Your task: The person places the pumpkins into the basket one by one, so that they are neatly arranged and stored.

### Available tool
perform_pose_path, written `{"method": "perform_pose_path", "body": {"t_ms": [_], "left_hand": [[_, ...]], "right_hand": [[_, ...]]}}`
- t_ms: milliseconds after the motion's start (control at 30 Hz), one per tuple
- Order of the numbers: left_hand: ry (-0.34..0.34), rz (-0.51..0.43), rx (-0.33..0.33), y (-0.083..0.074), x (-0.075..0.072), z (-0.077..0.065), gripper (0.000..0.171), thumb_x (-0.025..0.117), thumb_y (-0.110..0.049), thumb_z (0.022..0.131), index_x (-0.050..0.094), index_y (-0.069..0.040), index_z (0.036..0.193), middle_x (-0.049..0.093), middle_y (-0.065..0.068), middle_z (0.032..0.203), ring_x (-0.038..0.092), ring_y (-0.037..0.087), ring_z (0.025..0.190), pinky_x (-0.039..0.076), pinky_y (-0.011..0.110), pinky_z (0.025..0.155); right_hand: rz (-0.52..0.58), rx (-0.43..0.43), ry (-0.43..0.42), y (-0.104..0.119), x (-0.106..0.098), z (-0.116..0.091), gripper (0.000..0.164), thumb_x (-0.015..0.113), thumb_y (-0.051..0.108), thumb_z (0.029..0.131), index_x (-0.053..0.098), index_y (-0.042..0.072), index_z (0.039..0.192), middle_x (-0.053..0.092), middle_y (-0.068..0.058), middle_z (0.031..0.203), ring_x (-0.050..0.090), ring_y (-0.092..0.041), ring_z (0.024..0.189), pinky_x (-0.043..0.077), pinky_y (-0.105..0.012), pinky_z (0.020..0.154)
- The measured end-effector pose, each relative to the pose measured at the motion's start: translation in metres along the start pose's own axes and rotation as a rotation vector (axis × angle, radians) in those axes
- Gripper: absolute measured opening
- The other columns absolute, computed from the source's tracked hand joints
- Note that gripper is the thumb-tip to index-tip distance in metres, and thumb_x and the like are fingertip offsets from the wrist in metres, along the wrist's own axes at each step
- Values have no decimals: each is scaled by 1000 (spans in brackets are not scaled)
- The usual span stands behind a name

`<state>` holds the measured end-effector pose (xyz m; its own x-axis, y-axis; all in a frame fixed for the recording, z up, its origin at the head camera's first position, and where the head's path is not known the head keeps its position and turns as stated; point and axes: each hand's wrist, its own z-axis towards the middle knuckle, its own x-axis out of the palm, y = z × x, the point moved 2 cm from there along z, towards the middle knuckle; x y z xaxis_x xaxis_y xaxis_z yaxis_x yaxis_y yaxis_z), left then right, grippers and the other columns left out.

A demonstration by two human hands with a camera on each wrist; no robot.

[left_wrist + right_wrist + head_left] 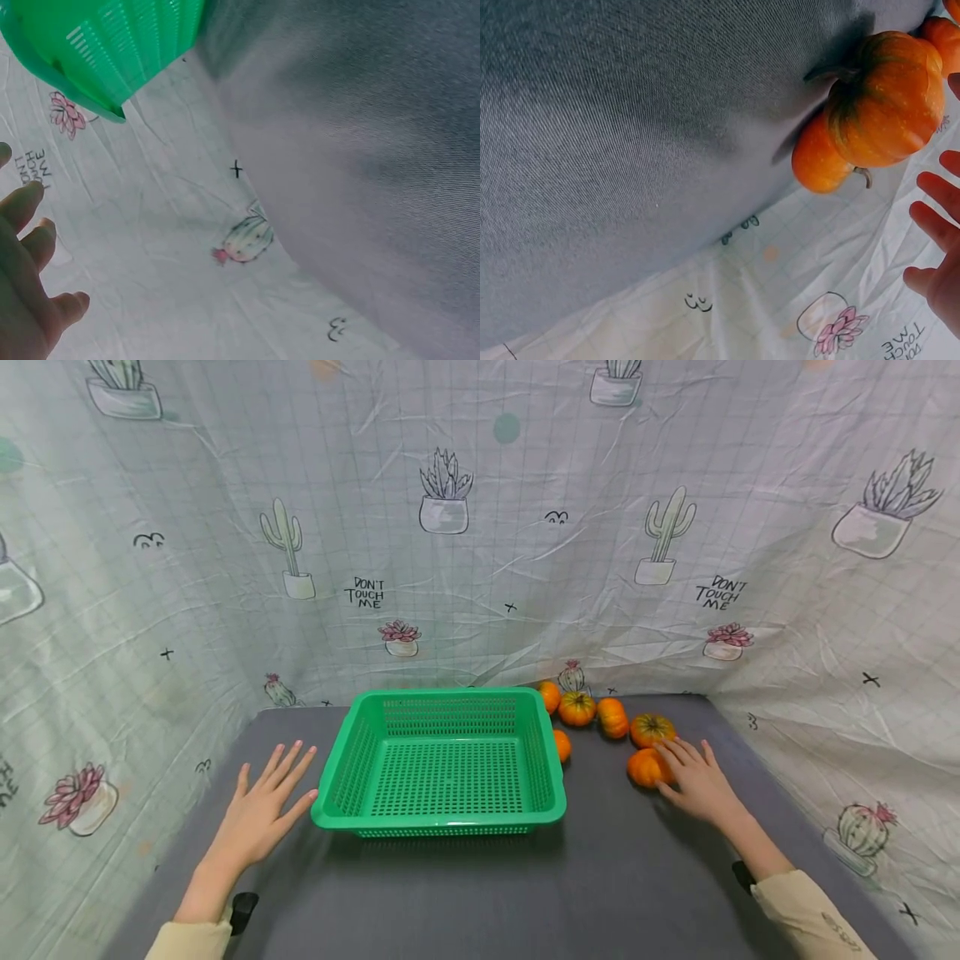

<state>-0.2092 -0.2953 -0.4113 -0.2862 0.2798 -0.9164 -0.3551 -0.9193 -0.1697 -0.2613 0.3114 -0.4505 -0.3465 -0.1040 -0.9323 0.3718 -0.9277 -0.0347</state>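
A green plastic basket (442, 821) with slotted walls stands on the grey table, with no contents showing. Left of it, my left hand (258, 818) hovers with its fingers spread, the thumb tip close to the basket's rim. My right hand (699, 783) reaches over the right side of the table, fingers extended. Its fingertips overlap a small orange pumpkin (647, 768) in the head view. Just behind sits a greenish-orange pumpkin (651, 729). From the right wrist, spread fingers (934, 225) show beside a ribbed pumpkin (892, 97) with a dark stem, nothing held in them.
Several more small pumpkins, such as a striped one (577, 708) and an orange one (612, 718), lie behind and right of the basket. One (562, 746) is partly hidden by its wall. A printed cloth (480, 568) encloses the back and sides of the grey table (450, 893).
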Motion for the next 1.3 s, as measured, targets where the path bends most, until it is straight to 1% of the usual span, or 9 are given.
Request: {"method": "perform_pose_path", "body": {"t_ms": [67,200,233,433,500,733,967,1167,1300], "left_hand": [[1,8,5,-2,-2,3,64,47,-40,90,16,-25,144,8,1,152,-13,8,138,-10,58,106],[10,15,15,-6,-3,9,68,49,-42,88,15,-25,145,12,6,151,-9,13,140,-9,58,106],[12,21,17,-7,-3,10,69,50,-43,88,15,-26,145,14,7,151,-7,16,140,-8,59,106],[24,32,31,-12,1,16,72,53,-44,85,16,-24,145,19,11,149,-3,21,141,-5,60,106],[26,29,32,-13,3,17,72,53,-44,85,18,-23,144,19,12,149,-3,20,141,-4,60,106],[41,24,28,-16,14,18,72,52,-48,84,20,-24,144,17,11,150,8,31,139,0,61,105],[86,14,12,-17,25,19,74,49,-53,84,17,-26,144,9,7,152,3,28,140,0,61,105],[116,2,0,-18,33,20,76,49,-56,83,14,-29,144,10,10,151,6,32,139,1,62,105],[117,-9,-13,-17,36,19,76,49,-56,83,14,-28,144,8,10,152,2,29,140,2,63,104]], "right_hand": [[-9,11,18,-1,-1,2,61,68,25,75,47,-2,126,47,-24,127,38,-41,119,16,-63,100],[-16,31,66,-1,-3,6,61,66,28,78,46,0,128,46,-24,128,38,-42,119,14,-64,100],[-18,35,78,-1,-3,6,61,66,29,78,46,1,128,46,-24,128,38,-42,119,14,-64,100],[-44,26,124,-1,-2,9,61,64,33,79,45,5,130,45,-24,129,38,-43,120,15,-66,98],[-57,17,127,-2,0,10,60,64,33,80,45,6,130,45,-23,130,38,-43,120,16,-66,98],[-98,-5,121,-3,7,13,57,61,38,81,48,11,129,45,-20,130,41,-41,116,22,-64,96],[-101,-35,108,-3,12,16,55,61,39,81,48,14,129,46,-18,129,42,-38,115,25,-64,94],[-82,-55,122,-5,19,18,58,60,43,81,47,16,130,43,-20,131,41,-39,116,23,-65,94],[-71,-55,128,-5,22,17,57,60,44,81,47,16,130,44,-20,129,41,-40,115,24,-65,93]]}}
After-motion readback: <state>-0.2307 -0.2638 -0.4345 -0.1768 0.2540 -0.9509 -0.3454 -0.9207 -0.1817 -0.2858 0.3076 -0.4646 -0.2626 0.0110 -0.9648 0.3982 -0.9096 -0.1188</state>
